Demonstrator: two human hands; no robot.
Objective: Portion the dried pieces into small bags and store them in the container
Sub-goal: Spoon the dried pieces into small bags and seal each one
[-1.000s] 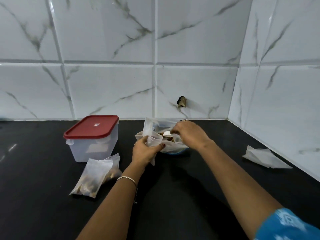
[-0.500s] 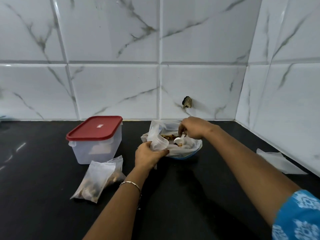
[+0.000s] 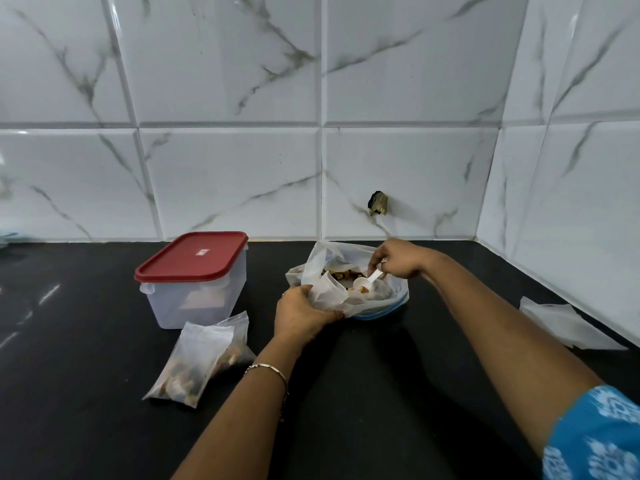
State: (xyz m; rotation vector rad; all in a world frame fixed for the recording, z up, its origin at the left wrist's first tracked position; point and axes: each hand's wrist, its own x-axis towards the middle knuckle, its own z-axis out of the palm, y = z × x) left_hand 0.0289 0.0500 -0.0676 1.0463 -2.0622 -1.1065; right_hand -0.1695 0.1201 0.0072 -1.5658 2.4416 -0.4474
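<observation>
My left hand (image 3: 304, 315) grips a small bag (image 3: 330, 291) and holds its mouth open, right next to the big bag (image 3: 349, 275). My right hand (image 3: 398, 259) pinches the handle of a little white scoop (image 3: 365, 281). The scoop is down inside the big bag, and a few dried pieces (image 3: 363, 289) sit in it. More dried pieces lie in the big bag behind the scoop.

Two full bags (image 3: 204, 362) lie on the black counter (image 3: 381, 393), just in front of the box (image 3: 195, 278). So I think that part is done. The box has its red lid (image 3: 192, 256) on, and the full bags are not inside it yet.

I think I am about in the middle. I still have to fill this small bag, maybe more, using the empty bags (image 3: 568, 325) far to my right. Then I must open the box and put all the bags in.
</observation>
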